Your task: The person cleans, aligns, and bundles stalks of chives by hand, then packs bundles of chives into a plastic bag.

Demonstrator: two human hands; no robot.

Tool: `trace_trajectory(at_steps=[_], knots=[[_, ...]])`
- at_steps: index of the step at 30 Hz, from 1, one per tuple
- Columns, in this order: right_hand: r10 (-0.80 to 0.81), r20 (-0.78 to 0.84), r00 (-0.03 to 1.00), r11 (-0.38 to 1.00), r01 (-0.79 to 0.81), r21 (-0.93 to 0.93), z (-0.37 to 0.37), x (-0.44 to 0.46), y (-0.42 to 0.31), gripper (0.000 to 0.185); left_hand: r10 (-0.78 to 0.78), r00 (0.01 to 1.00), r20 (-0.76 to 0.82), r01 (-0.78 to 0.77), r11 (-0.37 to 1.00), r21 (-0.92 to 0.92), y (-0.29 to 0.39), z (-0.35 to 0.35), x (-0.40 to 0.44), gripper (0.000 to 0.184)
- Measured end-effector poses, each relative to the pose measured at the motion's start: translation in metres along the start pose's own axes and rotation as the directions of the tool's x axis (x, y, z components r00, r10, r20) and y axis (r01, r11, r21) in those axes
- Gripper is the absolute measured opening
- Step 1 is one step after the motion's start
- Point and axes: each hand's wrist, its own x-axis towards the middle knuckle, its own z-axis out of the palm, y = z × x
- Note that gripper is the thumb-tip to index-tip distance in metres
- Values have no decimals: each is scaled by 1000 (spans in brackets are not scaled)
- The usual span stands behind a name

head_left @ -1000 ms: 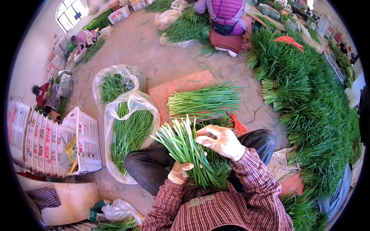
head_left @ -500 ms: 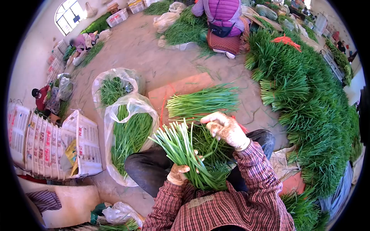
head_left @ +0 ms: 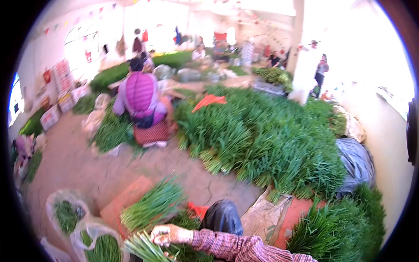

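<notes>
A bunch of garlic chives [head_left: 146,248], pale stem ends up and to the left, is at the bottom edge of the view. Only what look like fingertips of my left hand [head_left: 167,255] show, curled around the bunch; the rest is below the frame. Just over the stem ends is my right hand [head_left: 172,234], soiled or thinly gloved, its fingers bent together; whether stems are between them I cannot make out. Beyond it, a pile of chives [head_left: 153,204] lies on a reddish board [head_left: 124,196]. More loose chives [head_left: 185,222] are by my knee [head_left: 222,216].
Two clear plastic bags [head_left: 83,227] of greens stand at left. A large mass of bundled chives [head_left: 262,135] fills the right, with orange ties [head_left: 209,101] on top. A person in a purple vest [head_left: 142,94] sits ahead, facing away. Blue-grey cloth [head_left: 355,166] lies by the right wall.
The camera has swung up and to the right, so the floor work sits lower and the room shows. My right hand has come to the stem ends; my left has mostly dropped out of view.
</notes>
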Motion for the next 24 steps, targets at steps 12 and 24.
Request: trace_trajectory(at_steps=[12,24], knots=[[126,-90,988,981,-138,-136,2,-6,-20,21,-87,995,-46,92,988,127,4,33,28,77],[224,22,974,967,-219,-129,-20,-4,3,18,-86,993,-78,96,985,143,6,33,24,76]])
